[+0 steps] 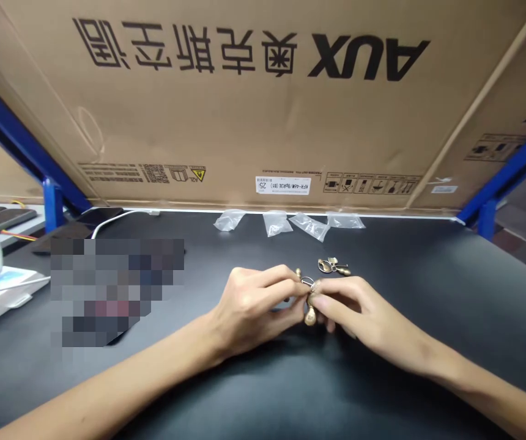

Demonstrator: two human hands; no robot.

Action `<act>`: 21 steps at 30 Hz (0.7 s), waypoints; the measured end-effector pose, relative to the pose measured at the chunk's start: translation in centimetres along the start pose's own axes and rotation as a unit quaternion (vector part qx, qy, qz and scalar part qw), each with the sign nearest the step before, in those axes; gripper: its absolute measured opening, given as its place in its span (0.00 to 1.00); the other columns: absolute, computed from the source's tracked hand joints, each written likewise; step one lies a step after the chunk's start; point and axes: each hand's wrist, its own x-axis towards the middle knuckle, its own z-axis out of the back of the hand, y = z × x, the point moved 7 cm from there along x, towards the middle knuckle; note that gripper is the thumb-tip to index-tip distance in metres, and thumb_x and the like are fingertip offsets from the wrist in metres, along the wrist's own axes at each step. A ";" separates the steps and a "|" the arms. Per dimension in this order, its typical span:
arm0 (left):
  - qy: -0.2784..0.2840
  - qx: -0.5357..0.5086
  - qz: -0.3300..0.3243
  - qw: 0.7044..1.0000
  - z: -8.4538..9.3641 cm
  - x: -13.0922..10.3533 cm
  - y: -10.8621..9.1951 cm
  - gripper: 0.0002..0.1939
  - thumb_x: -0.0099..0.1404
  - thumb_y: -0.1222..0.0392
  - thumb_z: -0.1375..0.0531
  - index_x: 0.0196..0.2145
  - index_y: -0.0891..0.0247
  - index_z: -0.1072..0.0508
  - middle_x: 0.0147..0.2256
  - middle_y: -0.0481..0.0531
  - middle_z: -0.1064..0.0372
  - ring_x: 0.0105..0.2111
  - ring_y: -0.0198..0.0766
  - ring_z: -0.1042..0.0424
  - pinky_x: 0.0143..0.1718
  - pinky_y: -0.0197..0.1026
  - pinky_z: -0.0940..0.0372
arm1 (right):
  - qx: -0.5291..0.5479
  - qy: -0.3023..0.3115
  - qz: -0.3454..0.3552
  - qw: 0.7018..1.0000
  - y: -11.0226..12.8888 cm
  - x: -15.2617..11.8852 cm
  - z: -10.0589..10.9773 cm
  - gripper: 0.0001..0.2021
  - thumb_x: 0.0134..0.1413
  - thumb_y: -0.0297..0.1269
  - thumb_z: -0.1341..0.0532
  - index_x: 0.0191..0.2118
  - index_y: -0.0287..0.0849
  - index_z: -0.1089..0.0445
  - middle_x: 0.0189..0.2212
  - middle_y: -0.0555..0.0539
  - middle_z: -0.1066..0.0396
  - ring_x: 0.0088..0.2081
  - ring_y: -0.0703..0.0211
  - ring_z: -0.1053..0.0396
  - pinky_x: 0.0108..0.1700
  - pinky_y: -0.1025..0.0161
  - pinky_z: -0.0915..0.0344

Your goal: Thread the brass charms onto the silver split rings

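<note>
My left hand and my right hand meet over the black table, fingertips pinched close together. Between them is a keyring with brass-coloured charms. One rounded brass charm hangs below the fingertips, and a small brass knob shows above my left fingers. Both hands are closed on this keyring; the fingers hide much of it. Just beyond my right hand, a second keyring with brass charms lies on the table.
Several clear plastic bags lie along the table's back edge, before a large cardboard sheet. Blue metal struts stand at both sides. At left are a blurred-out patch, a white cable and a white box.
</note>
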 end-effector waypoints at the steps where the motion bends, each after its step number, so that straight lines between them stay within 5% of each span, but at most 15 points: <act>1: -0.003 0.024 -0.029 0.999 0.1 -0.1 -0.1 0.03 0.64 0.63 0.38 0.33 0.64 0.24 0.29 0.48 0.23 0.23 0.28 0.30 0.25 0.30 0.36 | 0.030 0.019 -0.009 0.999 -0.2 0.0 -0.1 0.15 0.66 0.44 0.45 0.33 0.41 0.29 0.29 0.50 0.32 0.29 0.63 0.36 0.32 0.67 0.39; 5: 0.080 0.100 -0.083 0.988 -0.5 -0.7 0.6 0.08 0.68 0.56 0.41 0.38 0.57 0.21 0.30 0.49 0.23 0.20 0.29 0.33 0.22 0.34 0.43 | 0.151 0.097 -0.041 0.983 -0.7 -0.2 -0.9 0.17 0.65 0.48 0.44 0.35 0.39 0.29 0.27 0.50 0.35 0.25 0.66 0.39 0.24 0.69 0.44; 9: 0.178 0.067 -0.001 0.982 -1.0 -0.7 2.6 0.10 0.68 0.56 0.43 0.37 0.55 0.20 0.32 0.51 0.22 0.21 0.32 0.34 0.22 0.36 0.47 | 0.183 0.082 -0.060 0.978 -1.1 0.0 -0.7 0.17 0.64 0.49 0.44 0.34 0.39 0.30 0.24 0.54 0.42 0.22 0.68 0.43 0.23 0.70 0.47; 15: 0.074 0.069 0.159 0.982 -0.6 -0.1 2.8 0.13 0.71 0.60 0.48 0.38 0.61 0.22 0.34 0.52 0.23 0.26 0.34 0.30 0.30 0.37 0.40 | 0.008 -0.033 -0.022 0.999 -1.1 0.5 0.7 0.19 0.68 0.50 0.48 0.35 0.41 0.31 0.24 0.53 0.41 0.24 0.65 0.42 0.25 0.67 0.44; 18: 0.069 -0.143 0.330 0.931 -2.0 -1.1 3.7 0.12 0.70 0.55 0.45 0.38 0.60 0.23 0.32 0.48 0.23 0.28 0.34 0.27 0.31 0.35 0.35 | -0.098 -0.062 0.013 0.993 -0.4 0.5 0.5 0.16 0.69 0.45 0.49 0.34 0.43 0.31 0.27 0.51 0.35 0.28 0.62 0.39 0.31 0.65 0.41; 21: 0.086 -0.254 0.364 0.892 -3.0 -1.6 3.7 0.13 0.71 0.53 0.45 0.38 0.61 0.23 0.31 0.48 0.24 0.30 0.35 0.26 0.31 0.34 0.34 | -0.135 -0.064 0.032 0.988 0.1 0.3 -0.1 0.15 0.69 0.42 0.49 0.33 0.44 0.31 0.29 0.51 0.32 0.30 0.62 0.37 0.33 0.65 0.41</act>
